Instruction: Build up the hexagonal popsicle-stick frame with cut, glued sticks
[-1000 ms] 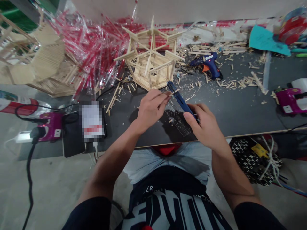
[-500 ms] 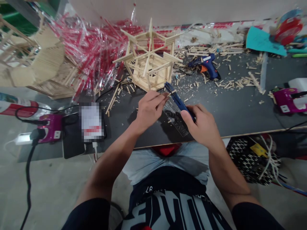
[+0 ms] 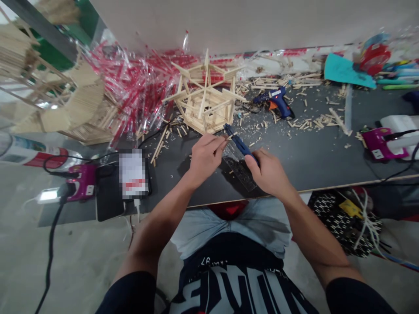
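My left hand [image 3: 205,158] is closed in a pinch on a thin wooden stick [image 3: 231,136], whose short end sticks out past the fingertips. My right hand [image 3: 267,171] wraps around a blue utility knife [image 3: 241,145]; its front part lies against the stick. Below the knife, a clear plastic ruler [image 3: 242,175] rests on the dark table. Just beyond my hands stands a star-topped frame of wooden sticks [image 3: 204,104]. The fingers hide most of the stick.
A blue glue gun [image 3: 278,102] lies among scattered stick offcuts [image 3: 322,122]. Red-striped plastic wrapping [image 3: 131,91] piles up behind, beside a larger stick structure [image 3: 75,100]. At left sit a phone [image 3: 133,174] and a purple power adapter [image 3: 81,182]; another purple adapter [image 3: 381,144] is at right.
The camera view has shifted, so the table and its contents appear lower. Both hands keep their grips, and the knife still meets the stick.
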Demonstrator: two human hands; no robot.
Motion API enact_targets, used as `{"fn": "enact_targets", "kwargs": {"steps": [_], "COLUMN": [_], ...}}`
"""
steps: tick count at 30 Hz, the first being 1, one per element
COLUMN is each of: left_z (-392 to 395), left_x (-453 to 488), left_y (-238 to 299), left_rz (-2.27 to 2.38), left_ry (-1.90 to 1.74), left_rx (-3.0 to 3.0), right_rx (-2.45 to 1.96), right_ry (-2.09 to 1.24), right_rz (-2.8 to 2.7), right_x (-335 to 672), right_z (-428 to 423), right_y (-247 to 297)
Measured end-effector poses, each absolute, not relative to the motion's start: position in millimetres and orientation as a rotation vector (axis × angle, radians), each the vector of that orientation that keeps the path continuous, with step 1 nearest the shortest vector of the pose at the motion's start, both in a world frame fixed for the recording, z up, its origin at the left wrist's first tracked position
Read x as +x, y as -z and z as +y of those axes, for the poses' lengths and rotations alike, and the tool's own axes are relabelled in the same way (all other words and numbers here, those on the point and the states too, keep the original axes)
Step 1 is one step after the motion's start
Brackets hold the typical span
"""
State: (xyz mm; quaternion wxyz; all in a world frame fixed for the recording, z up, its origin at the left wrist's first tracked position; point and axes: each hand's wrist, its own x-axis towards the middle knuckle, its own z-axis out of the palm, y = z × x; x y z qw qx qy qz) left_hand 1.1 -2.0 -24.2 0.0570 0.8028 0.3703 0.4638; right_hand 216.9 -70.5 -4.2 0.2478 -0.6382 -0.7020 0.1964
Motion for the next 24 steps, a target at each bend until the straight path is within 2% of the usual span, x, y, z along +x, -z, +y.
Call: {"fn": "enact_targets", "kwargs": {"steps": [8, 12, 17, 24], "left_z": [-7, -11, -8, 53], "left_x": [-7, -12, -31, -53], "left_y": [4, -18, -64, -93], "left_rz": [1.051, 1.033, 1.149, 1.439], "left_ry": [-1.623, -1.483, -1.294, -0.957], "left_rx": [2.43, 2.471, 2.448, 2.407], "right_rx": [-1.84, -2.004, -2.217, -2.253], "right_ry": [-0.417, -0.303, 0.001, 0.228], "right_rz": [-1.758, -1.834, -1.937, -1.817], "right_x": [245, 264, 274, 281], "right_z": [-77, -74, -71, -73], "right_y": [-2, 0, 10, 27]}}
